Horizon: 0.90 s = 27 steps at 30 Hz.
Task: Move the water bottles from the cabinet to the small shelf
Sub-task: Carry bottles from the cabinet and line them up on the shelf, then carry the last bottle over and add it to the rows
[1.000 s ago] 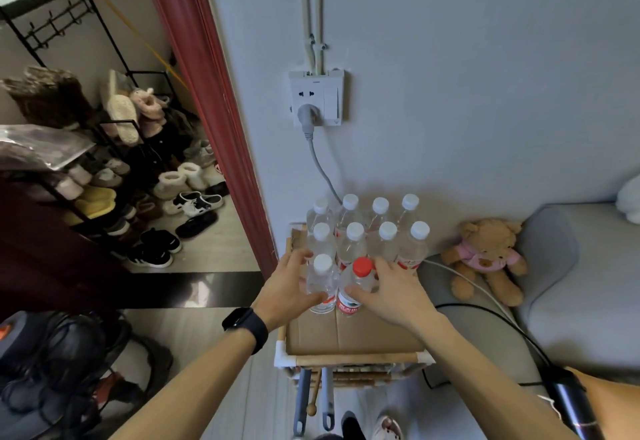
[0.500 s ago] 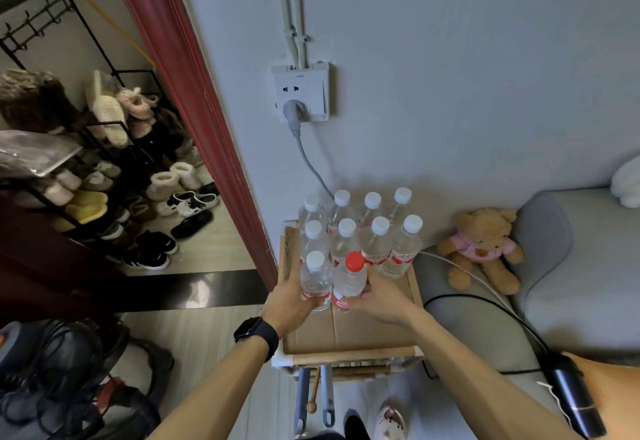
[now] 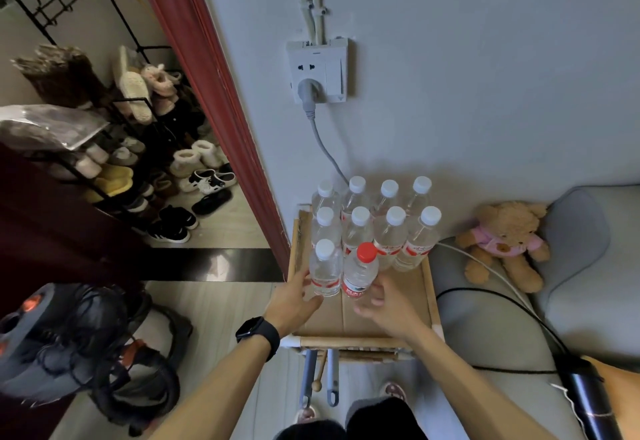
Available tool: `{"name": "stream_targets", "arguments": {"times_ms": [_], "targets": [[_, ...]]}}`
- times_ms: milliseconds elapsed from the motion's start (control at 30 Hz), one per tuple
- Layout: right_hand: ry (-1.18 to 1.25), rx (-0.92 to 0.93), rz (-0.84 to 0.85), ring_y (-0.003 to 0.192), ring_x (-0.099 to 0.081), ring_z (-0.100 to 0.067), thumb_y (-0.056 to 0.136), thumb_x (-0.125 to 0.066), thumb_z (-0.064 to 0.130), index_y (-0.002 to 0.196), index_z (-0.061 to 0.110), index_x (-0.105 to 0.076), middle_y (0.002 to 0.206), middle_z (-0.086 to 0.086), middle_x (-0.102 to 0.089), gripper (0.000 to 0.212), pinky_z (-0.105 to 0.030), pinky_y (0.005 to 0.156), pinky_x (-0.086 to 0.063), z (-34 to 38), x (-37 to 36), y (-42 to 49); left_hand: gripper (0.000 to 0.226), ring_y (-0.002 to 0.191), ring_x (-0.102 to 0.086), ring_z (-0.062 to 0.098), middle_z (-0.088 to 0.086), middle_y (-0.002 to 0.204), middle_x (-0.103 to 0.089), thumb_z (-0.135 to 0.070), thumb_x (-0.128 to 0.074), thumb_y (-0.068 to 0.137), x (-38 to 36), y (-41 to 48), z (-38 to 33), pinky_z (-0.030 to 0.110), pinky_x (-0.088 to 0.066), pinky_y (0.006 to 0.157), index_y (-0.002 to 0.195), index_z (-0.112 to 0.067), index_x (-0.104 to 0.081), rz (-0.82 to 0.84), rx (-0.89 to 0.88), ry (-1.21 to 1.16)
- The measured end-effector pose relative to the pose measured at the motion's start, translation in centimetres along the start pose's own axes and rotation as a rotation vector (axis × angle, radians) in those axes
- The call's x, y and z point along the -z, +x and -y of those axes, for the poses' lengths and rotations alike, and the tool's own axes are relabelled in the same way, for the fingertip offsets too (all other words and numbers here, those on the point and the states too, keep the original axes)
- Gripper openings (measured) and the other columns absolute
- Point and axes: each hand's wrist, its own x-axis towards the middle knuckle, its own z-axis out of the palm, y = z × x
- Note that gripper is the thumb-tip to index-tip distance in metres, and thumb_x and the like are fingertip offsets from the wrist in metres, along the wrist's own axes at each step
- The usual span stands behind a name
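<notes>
On cardboard-topped shelf (image 3: 406, 286): left hand (image 3: 294, 297), right hand (image 3: 386, 304) fingers (image 3: 377, 293) apart, flanking clear white-capped bottle (image 3: 325, 271), red-capped bottle (image 3: 359, 275).

Left hand (image 3: 294, 299) touches the front white-capped bottle (image 3: 325, 271); right hand (image 3: 386, 306) hovers relaxed beside the red-capped bottle (image 3: 360, 275)

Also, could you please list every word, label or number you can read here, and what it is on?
Nothing here is legible.
Water bottles: red labels with white print, too blurred to read.
Wall socket: markings too small to read.
Watch: face dark, no text.
</notes>
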Motion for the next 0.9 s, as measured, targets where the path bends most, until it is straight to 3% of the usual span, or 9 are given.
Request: {"name": "stream_targets", "arguments": {"times_ms": [100, 200, 300, 400, 500, 600, 700, 767, 900], "targets": [[-0.023, -0.008, 0.046, 0.119, -0.056, -0.012, 0.081, -0.078, 0.038, 0.147, 0.031, -0.028, 0.138, 0.022, -0.040, 0.082, -0.028, 0.094, -0.046, -0.4, -0.3, 0.3, 0.059, 0.118, -0.058, 0.018, -0.003, 0.137, -0.057, -0.036, -0.061, 0.093, -1.0, 0.3, -0.3, 0.029, -0.046, 0.095, 0.145, -0.030, -0.036, -0.059, 0.038, -0.004], [-0.056, 0.023, 0.097, 0.106, -0.060, -0.001, 0.086, -0.071, 0.042, 0.144, 0.031, -0.033, 0.134, 0.021, -0.049, 0.070, -0.020, 0.085, -0.044, -0.8, -0.1, 1.5, 0.057, 0.115, -0.059, 0.017, -0.006, 0.137, -0.057, -0.035, -0.060, 0.094, -1.9, 0.6, -0.5, 0.029, -0.047, 0.093, 0.145, -0.031, -0.036, -0.115, 0.112, -0.035], [-0.014, 0.048, 0.098, 0.098, -0.065, 0.001, 0.086, -0.073, 0.034, 0.124, 0.040, -0.045, 0.125, 0.018, -0.061, 0.048, -0.013, 0.078, -0.045, -1.6, 0.5, 2.7, 0.055, 0.115, -0.059, 0.015, -0.011, 0.138, -0.055, -0.038, -0.059, 0.093, -2.7, 0.6, -0.4, 0.025, -0.044, 0.089, 0.144, -0.037, -0.036, -0.143, 0.183, -0.086], [-0.030, 0.051, 0.143, 0.094, -0.066, 0.006, 0.085, -0.076, 0.026, 0.124, 0.041, -0.044, 0.121, 0.023, -0.058, 0.052, -0.009, 0.072, -0.046, -2.3, 1.5, 2.8, 0.065, 0.117, -0.057, 0.014, -0.014, 0.128, -0.052, -0.037, -0.061, 0.092, -4.2, 0.0, -0.1, 0.024, -0.044, 0.088, 0.147, -0.042, -0.027, -0.156, 0.262, -0.180], [-0.125, 0.017, 0.196, 0.096, -0.064, 0.006, 0.086, -0.074, 0.027, 0.139, 0.028, -0.039, 0.130, 0.021, -0.053, 0.063, -0.014, 0.077, -0.045, -3.3, 2.7, 2.0, 0.063, 0.109, -0.059, 0.012, -0.008, 0.133, -0.055, -0.028, -0.061, 0.091, -7.0, -1.1, 0.6, 0.025, -0.052, 0.087, 0.147, -0.036, -0.033, -0.185, 0.352, -0.214], [-0.300, 0.069, 0.237, 0.098, -0.062, 0.003, 0.089, -0.068, 0.031, 0.136, 0.026, -0.046, 0.127, 0.019, -0.054, 0.052, -0.022, 0.083, -0.044, -3.9, 3.1, 1.0, 0.046, 0.091, -0.060, 0.018, 0.004, 0.125, -0.061, -0.024, -0.051, 0.095, -9.3, -3.1, 0.9, 0.029, -0.051, 0.071, 0.140, -0.028, -0.040, -0.156, 0.366, -0.047], [-0.400, 0.181, 0.295, 0.097, -0.063, -0.002, 0.090, -0.067, 0.031, 0.109, 0.035, -0.056, 0.106, 0.020, -0.065, 0.023, -0.025, 0.084, -0.049, -3.1, 2.4, -0.4, 0.048, 0.117, -0.053, 0.022, -0.002, 0.140, -0.049, -0.031, -0.049, 0.098, -10.1, -5.7, 1.8, 0.036, -0.049, 0.092, 0.144, -0.032, -0.036, -0.242, 0.354, 0.116], [-0.434, 0.306, 0.370, 0.090, -0.064, 0.002, 0.089, -0.068, 0.029, 0.096, 0.037, -0.059, 0.092, 0.021, -0.068, 0.014, -0.026, 0.082, -0.051, -1.7, 0.9, -1.4, 0.050, 0.132, -0.042, 0.023, -0.003, 0.152, -0.038, -0.034, -0.048, 0.099, -9.8, -8.0, 3.2, 0.036, -0.042, 0.105, 0.147, -0.033, -0.033, -0.344, 0.398, 0.160], [-0.594, 0.650, 0.600, 0.092, -0.059, 0.001, 0.093, -0.063, 0.026, 0.110, 0.027, -0.067, 0.107, 0.015, -0.067, 0.017, -0.003, 0.079, -0.040, 3.5, -5.1, -4.6, 0.058, 0.142, -0.029, 0.027, 0.001, 0.161, -0.020, -0.028, -0.048, 0.099, -9.1, -15.9, 7.2, 0.039, -0.029, 0.116, 0.152, -0.030, -0.024, -0.498, 0.597, 0.086]]}}
